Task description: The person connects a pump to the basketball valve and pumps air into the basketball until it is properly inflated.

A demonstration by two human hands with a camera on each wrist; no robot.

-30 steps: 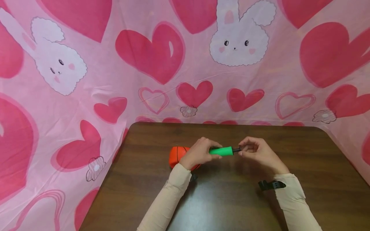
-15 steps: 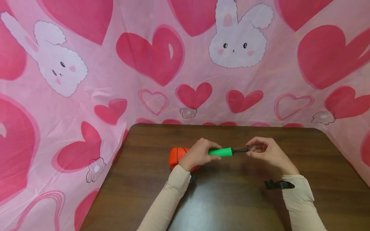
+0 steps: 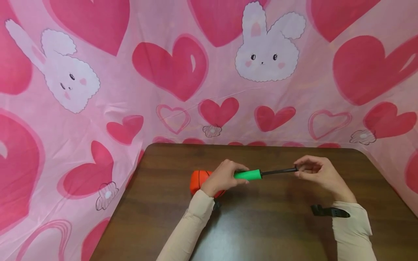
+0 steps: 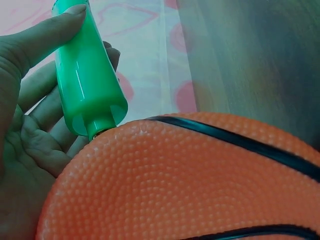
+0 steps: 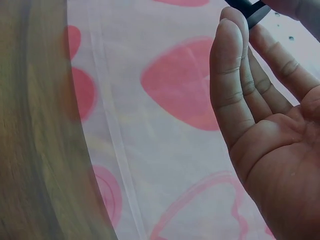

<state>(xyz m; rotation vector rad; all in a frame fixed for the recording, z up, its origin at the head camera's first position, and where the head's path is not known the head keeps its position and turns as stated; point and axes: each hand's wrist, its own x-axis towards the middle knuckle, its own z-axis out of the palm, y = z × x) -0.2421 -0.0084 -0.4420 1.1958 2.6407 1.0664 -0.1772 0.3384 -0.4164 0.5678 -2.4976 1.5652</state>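
My left hand [image 3: 223, 177] grips the green barrel of a hand pump [image 3: 249, 175], thumb along one side and fingers round the other. In the left wrist view the pump's narrow end meets an orange toy basketball [image 4: 175, 175] with black lines and a pebbled skin. The ball looks dented in the head view, partly hidden behind my left hand and wrist. To the right, my right hand [image 3: 321, 174] pinches the black handle [image 3: 296, 168] at the end of the pump's rod [image 3: 277, 171]. A long stretch of that rod shows outside the barrel.
A dark wooden table [image 3: 261, 224] lies under both hands. Behind and to the left hangs a pink curtain [image 3: 222, 83] printed with hearts and rabbits. A black strap [image 3: 330, 211] sits at my right wrist.
My right hand has moved steadily to the right, drawing the black rod farther out of the green barrel. The left hand and the ball stay nearly in place.
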